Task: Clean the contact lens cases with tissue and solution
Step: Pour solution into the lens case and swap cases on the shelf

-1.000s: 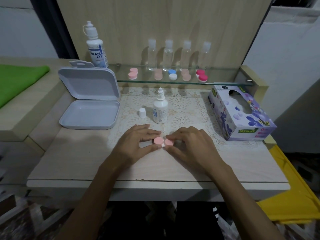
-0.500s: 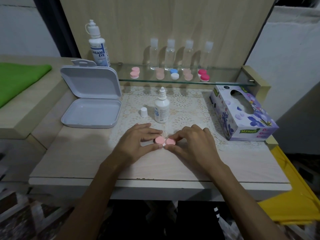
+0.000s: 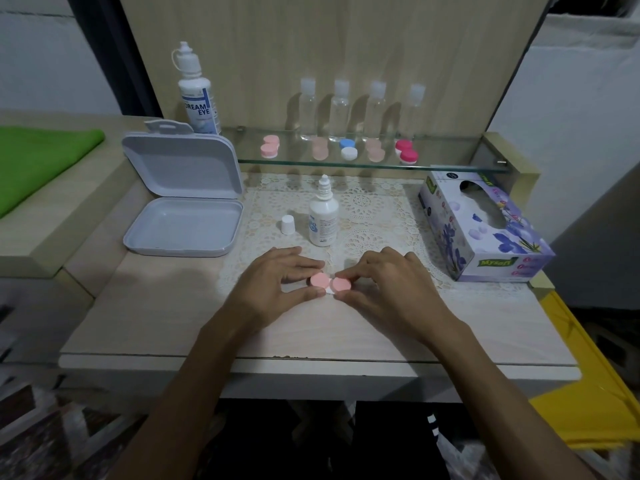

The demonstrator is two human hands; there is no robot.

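Note:
A contact lens case with two pink caps (image 3: 330, 283) lies on the table near its front middle. My left hand (image 3: 277, 282) pinches the left cap between thumb and fingers. My right hand (image 3: 388, 285) pinches the right cap the same way. Behind them stands a small white solution bottle (image 3: 323, 218), uncapped, with its white cap (image 3: 287, 224) just to its left. A purple flowered tissue box (image 3: 481, 230) sits at the right. Several more lens cases (image 3: 348, 149) rest on the glass shelf at the back.
An open grey plastic box (image 3: 183, 225) lies at the left. A large solution bottle (image 3: 198, 95) and several small clear bottles (image 3: 341, 109) stand along the back. A lace mat (image 3: 377, 209) covers the table's middle. A green cloth (image 3: 38, 157) lies far left.
Both hands stay on the pink caps with only slight finger shifts. The view has drifted a little.

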